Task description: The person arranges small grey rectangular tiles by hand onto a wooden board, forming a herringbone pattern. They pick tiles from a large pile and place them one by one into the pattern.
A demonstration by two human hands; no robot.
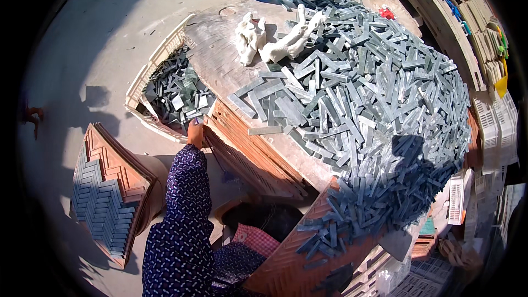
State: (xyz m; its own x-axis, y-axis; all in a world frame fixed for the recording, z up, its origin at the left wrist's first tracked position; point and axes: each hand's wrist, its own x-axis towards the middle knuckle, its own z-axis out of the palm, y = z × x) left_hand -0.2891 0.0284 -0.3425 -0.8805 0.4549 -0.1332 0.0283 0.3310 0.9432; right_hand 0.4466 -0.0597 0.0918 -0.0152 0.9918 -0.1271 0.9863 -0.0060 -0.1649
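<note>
Clock directions are taken from the left hand [195,133].

Left hand, at the end of a dark purple sleeve with small white marks [179,220], is down at the near end of a cream slatted plastic basket [132,97], by the edge of a stack of orange-brown boards [258,151]. Fingers point away from the body, tips hidden; can't tell if they're spread or pinching anything. Right hand is out of frame, can't tell its state.

Basket runs off toward 11, filled with loose dark grey-green stone pieces [175,83]. A few flat faces catch the light.

Weathered grey wooden worktop [212,44] starts at 12 and sweeps round to 3. Big heap of loose grey-green stone strips [368,85] on it, between 2 and 4, strips at all angles, head-shaped shadow across the lower part. Pair of crumpled white gloves [292,41] at 1, on the worktop's bare side, next to the heap.

At 8: orange-brown panel with herringbone grooves [113,157], partly set with blue-grey strips [104,209]; upper grooves bare.

At 5: second grooved orange-brown panel [286,258], strips spilling over its upper end. Pink-and-white checked cloth [258,239] lies left of it, on the lap.
</note>
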